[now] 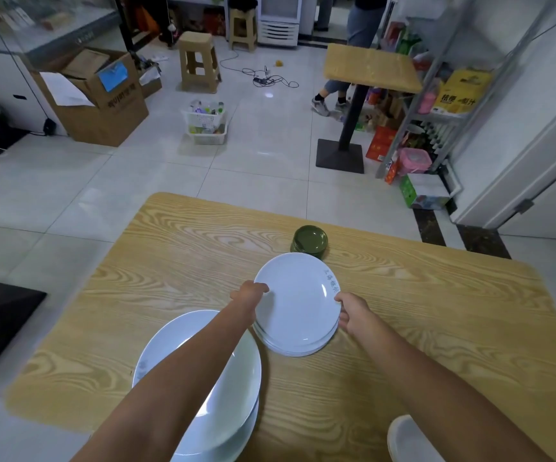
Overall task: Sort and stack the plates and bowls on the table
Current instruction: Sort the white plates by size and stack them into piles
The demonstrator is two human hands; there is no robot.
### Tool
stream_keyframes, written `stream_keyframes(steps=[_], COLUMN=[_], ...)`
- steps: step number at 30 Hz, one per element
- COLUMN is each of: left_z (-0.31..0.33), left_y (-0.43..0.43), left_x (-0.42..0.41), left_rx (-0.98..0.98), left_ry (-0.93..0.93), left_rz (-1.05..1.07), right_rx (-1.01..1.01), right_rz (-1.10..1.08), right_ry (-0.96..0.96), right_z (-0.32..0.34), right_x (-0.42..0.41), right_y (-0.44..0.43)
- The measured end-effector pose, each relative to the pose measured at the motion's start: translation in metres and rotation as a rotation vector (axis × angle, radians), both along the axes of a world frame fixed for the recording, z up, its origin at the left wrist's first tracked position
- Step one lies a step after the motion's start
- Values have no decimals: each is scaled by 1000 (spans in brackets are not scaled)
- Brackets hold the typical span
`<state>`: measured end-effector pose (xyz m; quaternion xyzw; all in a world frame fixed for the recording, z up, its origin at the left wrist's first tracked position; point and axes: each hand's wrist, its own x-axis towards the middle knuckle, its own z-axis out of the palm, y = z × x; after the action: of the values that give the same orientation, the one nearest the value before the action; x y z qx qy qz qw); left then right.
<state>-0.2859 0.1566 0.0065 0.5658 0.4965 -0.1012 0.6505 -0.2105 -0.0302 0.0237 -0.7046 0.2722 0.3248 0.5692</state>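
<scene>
A: Plate stack (298, 305): status?
B: Held. The left grip (250, 293) and right grip (350, 311) curl round opposite rims at the centre of the table (436, 311), just short of the green bowls (310, 241).
A: Risk?
B: An uneven lift could slide plates off; the forearm may clip the large plates (203, 378).

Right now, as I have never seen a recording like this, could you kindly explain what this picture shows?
There is no machine here: a person works with bare hands, and the single picture comes from a wide-angle camera on their head, looking forward and down. On the wooden table stand a stack of dark green bowls farthest away, a stack of white plates in the middle, larger white plates stacked nearer, and part of a white dish at the bottom edge. The left hand and right hand grip the middle stack by opposite sides.
</scene>
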Motion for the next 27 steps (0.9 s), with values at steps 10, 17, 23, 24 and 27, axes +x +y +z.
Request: stream_keyframes(steps=[10, 17, 23, 24, 27], left_z=[-5, 1, 2, 4, 13], left_y=[-2, -3, 17, 21, 33], left_x=[-4, -8, -39, -47, -75], left_rx=[4, 274, 852, 911, 1068], left_ry=[-16, -35, -53, -46, 11], left_rz=[-5, -123, -433, -456, -482], right_rx=[-16, -39, -493, -568, -718], right_rz=[20, 18, 441, 528, 721], right_ry=[28, -45, -332, -396, -565], right_z=[2, -1, -1, 1, -2], right_x=[-4, -11, -21, -25, -32], right_y=[-6, -13, -25, -28, -36])
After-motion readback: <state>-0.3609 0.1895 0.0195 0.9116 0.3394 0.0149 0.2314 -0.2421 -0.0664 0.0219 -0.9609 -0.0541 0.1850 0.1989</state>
